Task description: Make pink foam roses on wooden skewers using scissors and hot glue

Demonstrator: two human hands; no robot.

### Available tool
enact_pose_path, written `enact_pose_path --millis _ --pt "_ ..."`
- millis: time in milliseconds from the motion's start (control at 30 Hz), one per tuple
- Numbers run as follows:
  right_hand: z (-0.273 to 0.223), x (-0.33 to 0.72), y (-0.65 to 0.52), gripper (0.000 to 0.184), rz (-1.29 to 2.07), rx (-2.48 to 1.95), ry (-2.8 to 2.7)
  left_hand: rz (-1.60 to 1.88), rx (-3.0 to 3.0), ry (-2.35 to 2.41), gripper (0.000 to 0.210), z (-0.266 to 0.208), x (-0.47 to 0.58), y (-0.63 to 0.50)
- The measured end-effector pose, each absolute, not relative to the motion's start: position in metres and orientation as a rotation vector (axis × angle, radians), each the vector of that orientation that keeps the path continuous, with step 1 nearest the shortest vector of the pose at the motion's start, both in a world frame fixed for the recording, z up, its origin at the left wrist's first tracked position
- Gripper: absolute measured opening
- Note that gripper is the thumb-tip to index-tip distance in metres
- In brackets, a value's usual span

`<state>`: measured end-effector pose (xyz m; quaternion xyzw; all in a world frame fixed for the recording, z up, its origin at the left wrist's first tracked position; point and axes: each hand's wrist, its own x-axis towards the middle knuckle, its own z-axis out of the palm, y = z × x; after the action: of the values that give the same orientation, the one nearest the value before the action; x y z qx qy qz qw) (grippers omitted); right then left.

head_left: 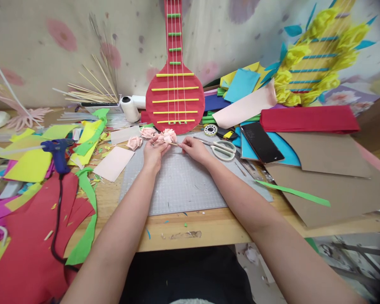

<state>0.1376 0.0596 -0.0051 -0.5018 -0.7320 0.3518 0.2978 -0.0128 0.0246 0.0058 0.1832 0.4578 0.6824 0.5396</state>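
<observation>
Just above the grey cutting mat [183,185], my left hand [154,153] has its fingers closed around a pale pink paper rose [169,135]. A thin wooden stick [173,144] runs sideways from the rose, and my right hand [194,148] pinches its other end. Left of my left hand lie a finished pink rose [134,142] and another pink rose [148,132]. Two pale pink paper pieces sit nearby, the closer one a rectangle [114,164]. White-handled scissors [223,150] lie to the right of my right hand.
Behind my hands a red paper lute [175,97] leans on the wall. A blue glue gun [58,154] with its cord stands left, among paper scraps. A black phone [262,142], brown cardboard [332,190] and a green strip [294,193] lie right. A yellow-flowered instrument [315,63] stands behind.
</observation>
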Motion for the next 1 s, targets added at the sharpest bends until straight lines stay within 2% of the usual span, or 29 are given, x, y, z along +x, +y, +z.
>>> enact_pose_path --millis 233,600,733,1000 --pt "0.001 0.135 0.054 0.025 0.909 -1.308 -2.005 1.621 0.459 1.111 0.036 0.006 -0.014 0.025" --pt "0.004 0.128 0.049 0.036 1.151 -1.323 -1.971 1.712 0.350 1.123 0.036 0.009 -0.010 0.025" --pt "0.002 0.127 0.050 0.034 1.206 -1.303 -1.966 1.710 0.349 1.119 0.037 0.012 -0.009 0.023" --pt "-0.002 0.125 0.048 0.020 0.813 -1.221 -2.031 1.733 0.279 1.135 0.034 0.013 -0.012 0.025"
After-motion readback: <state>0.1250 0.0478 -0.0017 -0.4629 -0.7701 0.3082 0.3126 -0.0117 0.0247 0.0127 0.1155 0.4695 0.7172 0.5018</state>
